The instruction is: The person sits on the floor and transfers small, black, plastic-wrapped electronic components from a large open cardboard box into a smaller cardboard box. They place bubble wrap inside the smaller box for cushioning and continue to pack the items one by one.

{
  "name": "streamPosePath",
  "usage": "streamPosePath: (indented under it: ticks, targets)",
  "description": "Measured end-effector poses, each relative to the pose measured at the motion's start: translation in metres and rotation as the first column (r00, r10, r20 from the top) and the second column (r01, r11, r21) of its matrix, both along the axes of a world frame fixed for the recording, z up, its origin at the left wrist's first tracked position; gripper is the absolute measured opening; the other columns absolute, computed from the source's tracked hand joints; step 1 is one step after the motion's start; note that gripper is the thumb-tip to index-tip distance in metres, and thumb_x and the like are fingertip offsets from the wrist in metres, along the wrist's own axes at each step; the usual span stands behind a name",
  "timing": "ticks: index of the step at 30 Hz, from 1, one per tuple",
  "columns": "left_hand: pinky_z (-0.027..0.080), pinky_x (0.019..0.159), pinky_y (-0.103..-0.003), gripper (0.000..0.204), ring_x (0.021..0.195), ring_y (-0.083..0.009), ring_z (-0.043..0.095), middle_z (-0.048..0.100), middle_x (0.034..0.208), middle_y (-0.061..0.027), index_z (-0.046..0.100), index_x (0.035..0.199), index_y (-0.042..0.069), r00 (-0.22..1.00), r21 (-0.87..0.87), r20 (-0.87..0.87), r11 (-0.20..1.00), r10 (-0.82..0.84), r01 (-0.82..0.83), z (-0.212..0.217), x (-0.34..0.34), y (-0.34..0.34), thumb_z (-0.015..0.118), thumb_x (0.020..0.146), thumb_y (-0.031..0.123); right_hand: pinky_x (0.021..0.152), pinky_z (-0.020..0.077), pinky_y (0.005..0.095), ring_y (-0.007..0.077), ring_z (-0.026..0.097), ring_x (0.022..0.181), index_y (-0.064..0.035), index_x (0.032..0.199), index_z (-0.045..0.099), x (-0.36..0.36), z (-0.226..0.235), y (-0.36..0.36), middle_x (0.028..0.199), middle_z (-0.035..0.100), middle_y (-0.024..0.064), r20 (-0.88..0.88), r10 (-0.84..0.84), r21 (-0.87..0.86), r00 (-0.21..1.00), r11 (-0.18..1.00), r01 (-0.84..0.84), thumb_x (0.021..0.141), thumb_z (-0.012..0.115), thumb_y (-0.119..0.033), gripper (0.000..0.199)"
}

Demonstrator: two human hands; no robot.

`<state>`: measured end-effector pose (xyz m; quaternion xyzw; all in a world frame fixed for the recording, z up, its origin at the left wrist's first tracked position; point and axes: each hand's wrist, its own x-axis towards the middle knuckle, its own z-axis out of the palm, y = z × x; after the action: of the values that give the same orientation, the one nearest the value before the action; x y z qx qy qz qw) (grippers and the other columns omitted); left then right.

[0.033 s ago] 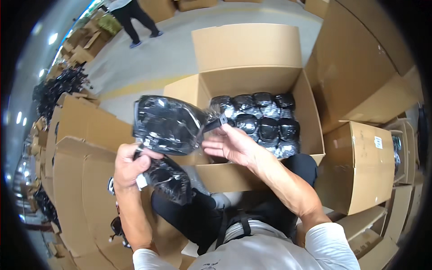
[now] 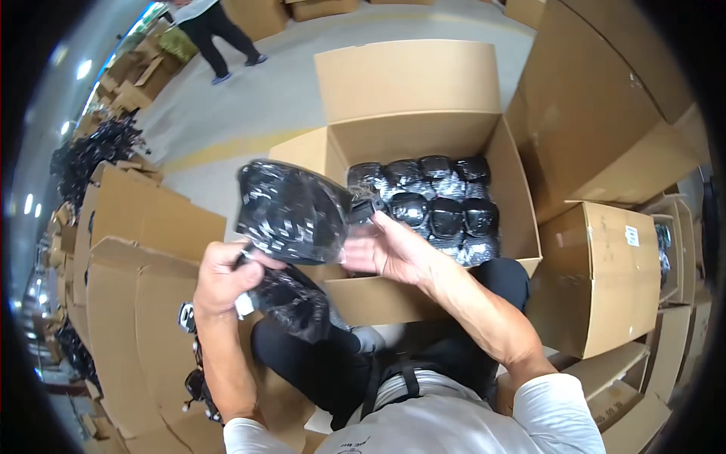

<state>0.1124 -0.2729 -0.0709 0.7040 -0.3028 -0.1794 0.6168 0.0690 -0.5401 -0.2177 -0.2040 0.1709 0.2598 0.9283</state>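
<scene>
A large black bundle in shiny clear plastic film (image 2: 291, 212) hangs in the air in front of me, left of the open box. What is inside the film I cannot tell. My left hand (image 2: 234, 276) is closed on its lower left edge, at a dark strap. A smaller black film-wrapped piece (image 2: 295, 306) dangles below that hand, with a small white tag (image 2: 244, 304) beside it. My right hand (image 2: 389, 253) has its thumb pressed on a black strap end (image 2: 366, 209) at the bundle's right side; its other fingers reach under the bundle.
An open carton (image 2: 416, 129) ahead holds several rows of similar black wrapped bundles (image 2: 446, 216). Cardboard flaps (image 2: 121, 318) of another carton rise at my left, with dark items by them. A carton (image 2: 605, 280) and a taller one (image 2: 597, 113) stand right. A person (image 2: 219, 38) stands far left.
The bundle has shifted slightly to the right and tilted, along with the smaller piece and my left hand. My right hand keeps its hold on the strap end.
</scene>
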Motion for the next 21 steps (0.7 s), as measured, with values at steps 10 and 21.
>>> streamPosePath:
  ticks: [10, 21]
  targets:
    - [0.046, 0.069, -0.029, 0.021, 0.077, -0.0128, 0.057, 0.066, 0.084, -0.0057, 0.072, 0.091, -0.008, 0.935, 0.072, -0.16, 0.94, -0.318, 0.332, -0.044, 0.018, -0.029, 0.075, 0.09, 0.012, 0.107, 0.0478, 0.0505, 0.0302, 0.061, 0.122, 0.0008, 0.13, 0.058, -0.033, 0.029, -0.029, 0.132, 0.063, 0.0168, 0.109, -0.368, 0.372, 0.923, 0.876, 0.306, 0.105, 0.041, -0.055, 0.064]
    - [0.055, 0.06, -0.027, 0.045, 0.062, -0.016, 0.065, 0.072, 0.101, -0.0139, 0.058, 0.126, -0.006, 0.769, -0.171, -0.639, 0.979, -0.025, -0.11, -0.08, 0.03, -0.055, 0.067, 0.094, 0.024, 0.079, 0.0548, 0.0303, 0.0138, 0.067, 0.084, 0.0024, 0.111, 0.066, 0.047, 0.065, -0.163, 0.098, 0.072, 0.0075, 0.787, -0.217, -0.585, 0.577, 0.035, 0.81, 0.086, 0.077, -0.024, 0.038]
